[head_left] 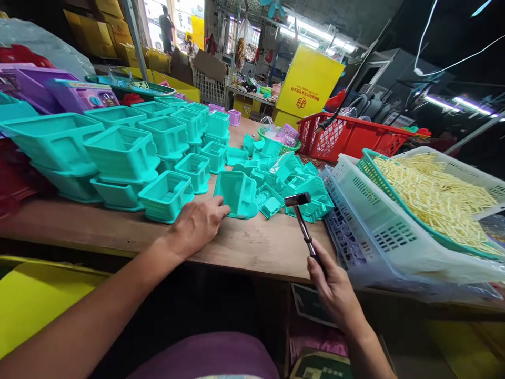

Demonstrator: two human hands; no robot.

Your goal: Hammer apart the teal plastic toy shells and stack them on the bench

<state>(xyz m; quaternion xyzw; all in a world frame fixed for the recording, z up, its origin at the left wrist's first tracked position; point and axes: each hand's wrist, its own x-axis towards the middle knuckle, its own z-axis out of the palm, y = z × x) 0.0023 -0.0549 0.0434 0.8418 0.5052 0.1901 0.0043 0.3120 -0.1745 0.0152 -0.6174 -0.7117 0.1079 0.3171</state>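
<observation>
At the far left of the bench point(98, 231) stand stacks of teal plastic shells point(122, 152), set in rows and nested 2 or 3 deep, with purple boxes point(79, 95) behind them. Just in front of the nearest stack the left hand point(197, 223) lies palm down on the wood, fingers loosely spread and holding nothing – its fingertips touch the near edge of a single teal shell point(236, 193) that sits tilted on the bench. To the right of that shell lies a loose heap of teal parts point(292, 181), tumbled at all angles. Over the near edge of the heap hangs the head of a small hammer point(302, 218), dark and metal, its handle slanting down and right into the right hand point(335, 289), which is closed around the grip near the bench edge. The hammer head is clear of the bench (whether it touches the heap I cannot tell). Further right, a white slotted basket point(386, 231) stands tilted at the bench corner – in it rests a green basket point(369, 166) full of pale yellow sticks point(430, 197). Behind these sits a red crate point(347, 138), and beyond it a yellow carton point(310, 84).
</observation>
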